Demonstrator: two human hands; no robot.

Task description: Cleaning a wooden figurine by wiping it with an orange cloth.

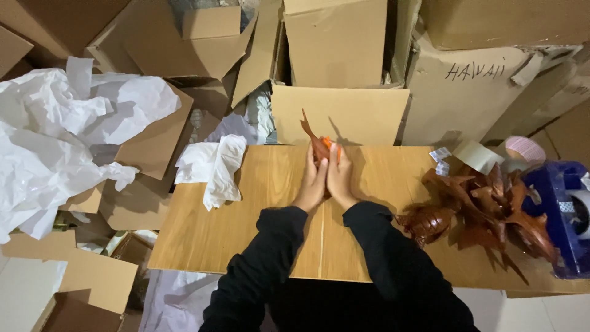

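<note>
At twelve o'clock on the wooden surface [246,209], left hand [312,181] and right hand [339,178] are pressing fingers closed around a carved wooden fish [318,142]; it's looking stiff, light, its thin fin fragile, so gripping the body seems safest.

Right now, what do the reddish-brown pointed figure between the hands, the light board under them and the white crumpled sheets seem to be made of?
The reddish-brown pointed figure, held between the left hand and right hand, looks like carved, polished wood: glossy, like the brown pile of similar figures. The light board shows wood grain with a smooth finish, possibly laminate. The white crumpled sheets look like thin matte paper, creased softly.
</note>
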